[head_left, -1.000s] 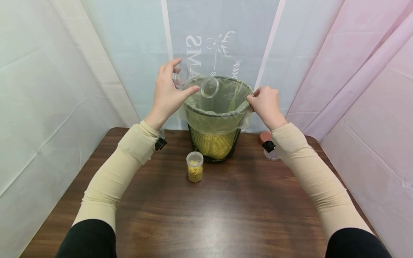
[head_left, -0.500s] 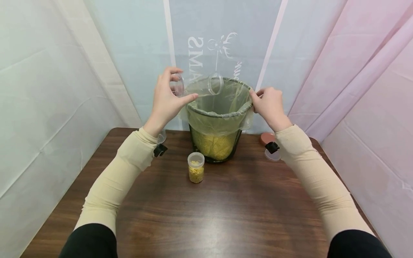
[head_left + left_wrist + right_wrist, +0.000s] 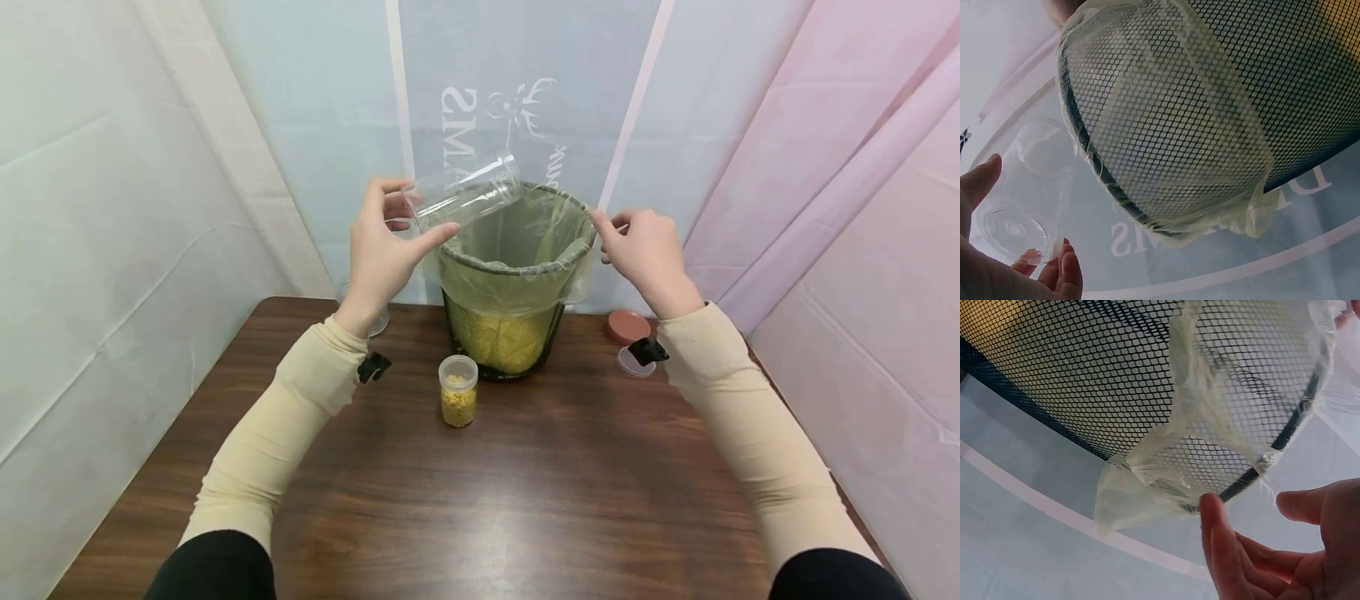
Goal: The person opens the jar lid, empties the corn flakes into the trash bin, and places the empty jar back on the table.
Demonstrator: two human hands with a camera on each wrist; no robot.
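Observation:
My left hand (image 3: pixel 382 250) grips a clear jar (image 3: pixel 476 196) near its base, thumb below and fingers around the far side. The jar lies tilted over the wastebasket's left side, its mouth raised towards the right; no contents show in it. A black mesh wastebasket (image 3: pixel 501 342) stands at the table's back, lined with a thin yellowish bag (image 3: pixel 510 290) folded over its rim. At the rim's right side is my right hand (image 3: pixel 647 254). In the right wrist view a fingertip (image 3: pixel 1211 503) is at the bag's edge, and the thumb stands apart from it.
In front of the wastebasket stands a small jar (image 3: pixel 458 404) of yellow bits. A reddish lid (image 3: pixel 628 327) and a clear lid (image 3: pixel 636 363) lie at the back right. Another clear container (image 3: pixel 379 323) is partly hidden behind my left wrist. Cloth curtains (image 3: pixel 322 100) enclose the table (image 3: pixel 495 500).
The clear jar has turned in my left hand from mouth-down over the bin to mouth-up. My right hand has shifted right, and its fingers have loosened from the bag at the rim.

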